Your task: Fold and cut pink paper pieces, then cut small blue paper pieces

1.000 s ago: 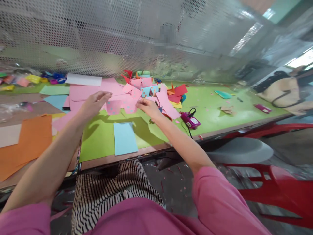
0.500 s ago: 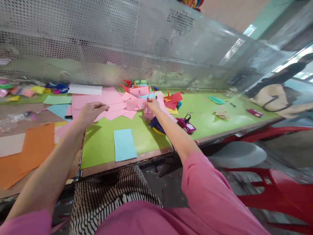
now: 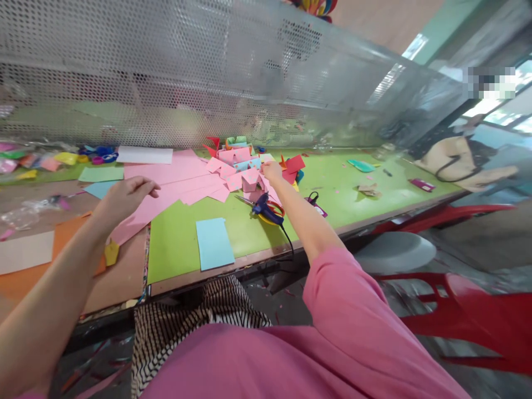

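Observation:
My left hand [image 3: 127,200] hovers over the pink paper sheets [image 3: 166,191], fingers curled together, nothing visible in them. At the heap of folded paper pieces my right hand [image 3: 272,172] is closed, its fingertips partly hidden; what it pinches, if anything, I cannot make out. Just left of it stand folded pink dotted paper pieces [image 3: 249,180] and a folded blue dotted one [image 3: 247,164]. A dark blue glue gun [image 3: 262,205] with a black cord lies below the right hand, over a pair of scissors [image 3: 279,208]. A light blue sheet [image 3: 215,244] lies near the front edge.
A perforated transparent panel [image 3: 166,72] rises along the table's back. Orange paper [image 3: 68,235] and small plastic bags [image 3: 25,213] lie left. Red folded paper [image 3: 293,168], a purple box [image 3: 321,209] and a teal piece [image 3: 361,165] lie right. A red chair [image 3: 469,310] stands beside the table.
My left hand has drawn left and its fingers have curled more. My right hand has shifted right, off the pink dotted piece, uncovering the glue gun. The view has turned slightly.

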A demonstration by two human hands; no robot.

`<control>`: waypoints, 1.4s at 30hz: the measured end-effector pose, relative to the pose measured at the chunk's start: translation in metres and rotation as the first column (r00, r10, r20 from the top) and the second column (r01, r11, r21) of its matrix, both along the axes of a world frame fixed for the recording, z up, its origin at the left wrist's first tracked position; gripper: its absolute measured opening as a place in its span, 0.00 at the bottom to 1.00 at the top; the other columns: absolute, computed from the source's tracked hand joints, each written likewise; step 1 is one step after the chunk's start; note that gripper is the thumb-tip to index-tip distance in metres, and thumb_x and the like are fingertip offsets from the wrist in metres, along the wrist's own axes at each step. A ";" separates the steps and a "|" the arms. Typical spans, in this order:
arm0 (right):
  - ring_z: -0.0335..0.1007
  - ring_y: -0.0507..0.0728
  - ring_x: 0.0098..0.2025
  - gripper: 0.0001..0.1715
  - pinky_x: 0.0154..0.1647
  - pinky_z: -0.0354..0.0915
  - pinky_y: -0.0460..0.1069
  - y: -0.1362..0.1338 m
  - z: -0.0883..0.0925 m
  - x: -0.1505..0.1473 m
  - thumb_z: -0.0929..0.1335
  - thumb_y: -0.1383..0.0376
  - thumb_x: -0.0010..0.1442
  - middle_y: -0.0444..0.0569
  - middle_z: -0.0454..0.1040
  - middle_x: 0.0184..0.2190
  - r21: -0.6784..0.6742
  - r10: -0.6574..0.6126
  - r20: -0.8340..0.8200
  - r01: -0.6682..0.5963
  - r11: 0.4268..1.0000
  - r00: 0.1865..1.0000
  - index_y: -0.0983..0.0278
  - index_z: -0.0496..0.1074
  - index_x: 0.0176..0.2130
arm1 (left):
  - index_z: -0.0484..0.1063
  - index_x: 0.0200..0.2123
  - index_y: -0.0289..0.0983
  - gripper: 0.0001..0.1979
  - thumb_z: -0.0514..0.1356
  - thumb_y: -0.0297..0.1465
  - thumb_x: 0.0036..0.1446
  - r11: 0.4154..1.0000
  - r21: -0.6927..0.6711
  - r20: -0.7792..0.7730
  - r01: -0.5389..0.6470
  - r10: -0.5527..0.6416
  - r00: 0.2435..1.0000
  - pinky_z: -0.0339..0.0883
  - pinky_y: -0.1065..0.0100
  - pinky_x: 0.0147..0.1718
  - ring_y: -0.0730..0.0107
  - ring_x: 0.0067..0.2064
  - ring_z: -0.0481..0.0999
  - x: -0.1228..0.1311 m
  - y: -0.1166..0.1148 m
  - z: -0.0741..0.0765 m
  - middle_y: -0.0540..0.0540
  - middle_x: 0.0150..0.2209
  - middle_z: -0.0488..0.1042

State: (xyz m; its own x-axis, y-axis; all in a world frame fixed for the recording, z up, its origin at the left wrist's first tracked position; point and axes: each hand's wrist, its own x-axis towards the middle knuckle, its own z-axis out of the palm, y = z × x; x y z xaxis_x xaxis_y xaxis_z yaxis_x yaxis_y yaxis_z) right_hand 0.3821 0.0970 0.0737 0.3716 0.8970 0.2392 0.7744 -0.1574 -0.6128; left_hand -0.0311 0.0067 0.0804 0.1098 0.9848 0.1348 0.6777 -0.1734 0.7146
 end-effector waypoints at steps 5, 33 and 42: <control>0.76 0.59 0.52 0.22 0.51 0.76 0.59 -0.015 0.032 -0.029 0.70 0.56 0.70 0.53 0.75 0.55 -0.064 0.058 -0.231 -0.075 0.995 0.971 0.64 0.72 0.58 | 0.67 0.27 0.43 0.16 0.46 0.42 0.58 1.000 0.018 -0.041 -0.021 0.022 0.999 0.67 0.59 0.51 0.54 0.46 0.80 -0.031 -0.007 -0.005 0.43 0.36 0.81; 0.60 0.54 0.27 0.15 0.28 0.55 0.49 -0.122 -0.037 -0.147 0.63 0.52 0.66 0.43 0.68 0.26 0.069 0.675 -0.386 -0.710 0.700 0.628 0.59 0.70 0.34 | 0.75 0.29 0.40 0.15 0.58 0.41 0.65 0.919 -0.180 -0.130 0.351 -0.376 0.918 0.59 0.67 0.29 0.70 0.29 0.75 0.056 -0.040 -0.039 0.48 0.27 0.80; 0.53 0.52 0.23 0.21 0.27 0.53 0.49 -0.122 -0.043 -0.139 0.62 0.56 0.67 0.40 0.60 0.20 0.088 0.643 -0.397 -0.670 0.737 0.655 0.58 0.60 0.23 | 0.78 0.46 0.40 0.14 0.52 0.35 0.68 0.964 -0.097 -0.218 0.249 -0.265 0.939 0.70 0.66 0.45 0.67 0.43 0.81 0.046 -0.016 -0.045 0.45 0.45 0.84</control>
